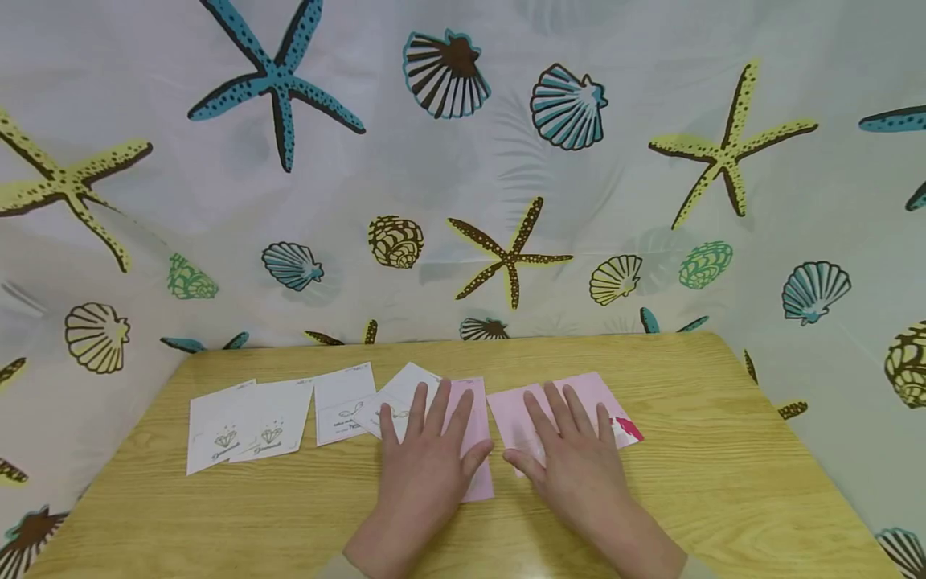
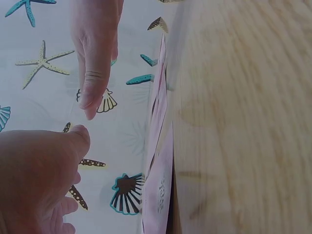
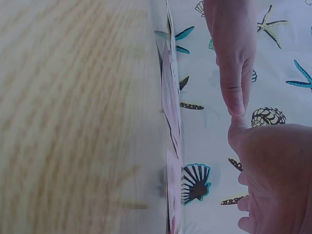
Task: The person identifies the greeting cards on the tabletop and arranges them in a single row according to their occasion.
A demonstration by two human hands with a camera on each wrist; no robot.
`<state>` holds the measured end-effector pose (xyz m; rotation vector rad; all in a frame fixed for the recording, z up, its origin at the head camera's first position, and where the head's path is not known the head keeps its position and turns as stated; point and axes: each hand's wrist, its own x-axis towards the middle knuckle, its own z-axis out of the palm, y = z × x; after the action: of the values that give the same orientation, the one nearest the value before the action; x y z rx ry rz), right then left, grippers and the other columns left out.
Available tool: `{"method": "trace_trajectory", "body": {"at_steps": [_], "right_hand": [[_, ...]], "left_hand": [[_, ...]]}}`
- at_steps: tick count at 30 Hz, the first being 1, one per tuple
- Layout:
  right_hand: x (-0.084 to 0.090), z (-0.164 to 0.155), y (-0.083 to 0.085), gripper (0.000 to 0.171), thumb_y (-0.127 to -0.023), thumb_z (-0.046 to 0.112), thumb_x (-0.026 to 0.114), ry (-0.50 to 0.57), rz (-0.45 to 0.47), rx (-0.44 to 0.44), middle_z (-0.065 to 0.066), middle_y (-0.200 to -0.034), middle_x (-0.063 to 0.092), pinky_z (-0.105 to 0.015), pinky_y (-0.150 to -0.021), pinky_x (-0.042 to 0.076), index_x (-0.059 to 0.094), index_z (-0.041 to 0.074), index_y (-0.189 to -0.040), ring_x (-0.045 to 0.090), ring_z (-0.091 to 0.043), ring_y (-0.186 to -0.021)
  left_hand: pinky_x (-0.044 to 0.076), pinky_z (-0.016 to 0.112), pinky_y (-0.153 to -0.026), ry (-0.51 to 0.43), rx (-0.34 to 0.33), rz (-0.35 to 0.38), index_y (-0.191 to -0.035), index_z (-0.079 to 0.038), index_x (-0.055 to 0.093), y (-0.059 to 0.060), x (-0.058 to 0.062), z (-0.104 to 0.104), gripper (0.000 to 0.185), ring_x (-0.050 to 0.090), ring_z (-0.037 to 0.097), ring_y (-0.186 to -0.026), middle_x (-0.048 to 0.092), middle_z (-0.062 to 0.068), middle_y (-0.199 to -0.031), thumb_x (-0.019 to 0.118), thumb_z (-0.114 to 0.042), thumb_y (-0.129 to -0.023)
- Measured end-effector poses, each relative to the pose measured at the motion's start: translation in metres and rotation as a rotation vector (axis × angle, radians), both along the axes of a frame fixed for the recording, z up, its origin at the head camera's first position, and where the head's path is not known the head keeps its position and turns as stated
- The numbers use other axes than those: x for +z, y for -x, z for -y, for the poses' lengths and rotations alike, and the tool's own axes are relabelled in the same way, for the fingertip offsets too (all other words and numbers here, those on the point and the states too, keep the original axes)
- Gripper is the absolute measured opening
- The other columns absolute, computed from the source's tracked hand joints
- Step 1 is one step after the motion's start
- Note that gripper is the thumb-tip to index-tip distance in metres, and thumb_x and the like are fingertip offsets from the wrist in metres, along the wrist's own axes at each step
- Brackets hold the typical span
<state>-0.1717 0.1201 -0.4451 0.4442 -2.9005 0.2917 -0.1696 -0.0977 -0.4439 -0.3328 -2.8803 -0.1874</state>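
My left hand (image 1: pixel 427 474), fingers spread and palm down, is over a pink card (image 1: pixel 477 458) and the tilted white card (image 1: pixel 410 384) beside it. To its right, my right hand (image 1: pixel 582 478) is spread the same way over pink cards (image 1: pixel 593 390), one with a dark pink patch at its corner. In the left wrist view both the left hand (image 2: pixel 39 170) and the right hand (image 2: pixel 95 58) are raised off the cards, holding nothing. The thumbs point toward each other. Parts of the cards are hidden under the hands.
Two overlapping white cards (image 1: pixel 271 418) with diamond drawings lie at the left of the wooden table (image 1: pixel 239 515). Another white card (image 1: pixel 340 390) with a small drawing lies between them and the left hand. A shell-and-starfish cloth (image 1: pixel 347 177) hangs behind and along the sides.
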Motion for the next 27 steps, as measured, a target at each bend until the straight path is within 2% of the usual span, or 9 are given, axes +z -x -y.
{"method": "trace_trajectory", "body": {"at_steps": [12, 20, 27], "right_hand": [[0.0, -0.009, 0.0, 0.081, -0.108, 0.067, 0.056, 0.029, -0.034, -0.001, -0.013, -0.178, 0.035, -0.071, -0.127, 0.021, 0.043, 0.019, -0.172, 0.027, -0.038, -0.165], [0.003, -0.017, -0.001, 0.082, -0.109, 0.065, 0.056, 0.038, -0.022, -0.01, -0.015, -0.178, 0.034, -0.073, -0.127, 0.017, 0.039, 0.017, -0.173, 0.026, -0.04, -0.165], [0.001, -0.024, -0.002, 0.081, -0.108, 0.063, 0.059, 0.056, -0.016, -0.013, -0.017, -0.177, 0.036, -0.076, -0.124, 0.021, 0.042, 0.015, -0.171, 0.028, -0.042, -0.164]], "left_hand": [[0.015, 0.081, -0.123, -0.027, 0.002, 0.008, -0.17, -0.019, 0.045, 0.002, 0.002, -0.008, 0.072, 0.025, 0.044, -0.165, 0.034, 0.014, -0.178, 0.052, -0.062, -0.112], [0.019, 0.08, -0.123, -0.036, -0.008, -0.001, -0.169, -0.017, 0.046, 0.003, 0.002, -0.017, 0.074, 0.026, 0.042, -0.165, 0.036, 0.012, -0.177, 0.052, -0.063, -0.111], [0.017, 0.079, -0.123, -0.054, -0.009, 0.015, -0.169, -0.017, 0.048, 0.003, 0.001, -0.023, 0.074, 0.025, 0.041, -0.165, 0.036, 0.012, -0.177, 0.052, -0.064, -0.111]]}}
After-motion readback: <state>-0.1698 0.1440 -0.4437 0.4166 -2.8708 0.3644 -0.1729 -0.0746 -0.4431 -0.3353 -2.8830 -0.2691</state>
